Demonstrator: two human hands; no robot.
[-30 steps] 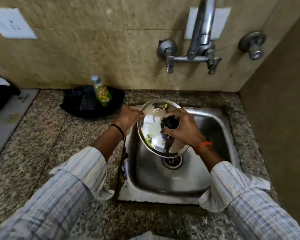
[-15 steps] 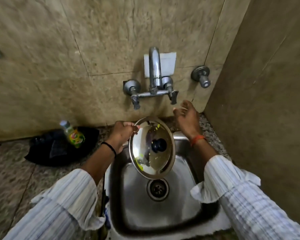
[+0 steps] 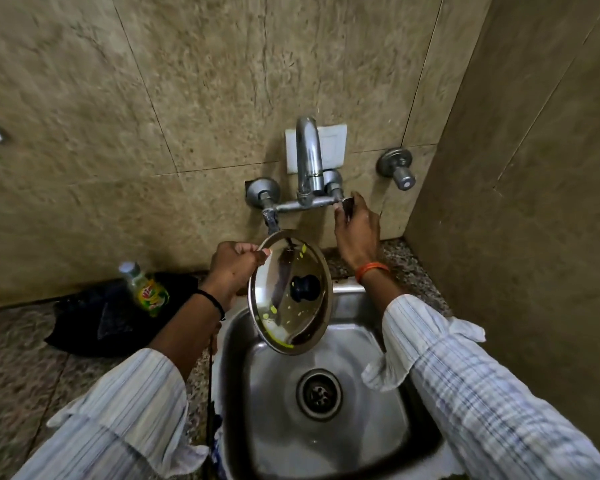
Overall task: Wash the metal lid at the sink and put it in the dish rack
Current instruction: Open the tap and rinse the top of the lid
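The round metal lid (image 3: 284,317) with a black knob is held tilted over the steel sink (image 3: 368,431), with yellow-green smears on its surface. My left hand (image 3: 234,268) pinches its upper left rim. My right hand (image 3: 355,230) is raised to the wall tap (image 3: 309,174), fingers closed on the tap's right handle (image 3: 347,204). No water stream is visible. The dish rack is not in view.
A small bottle with a yellow-green label (image 3: 146,289) stands on a black cloth (image 3: 94,323) on the granite counter left of the sink. A second valve (image 3: 397,168) sticks out of the wall at right. A side wall closes in on the right.
My right hand let go of the lid's knob and rose to the tap's right handle. The left hand alone now holds the lid. The view tilted upward.
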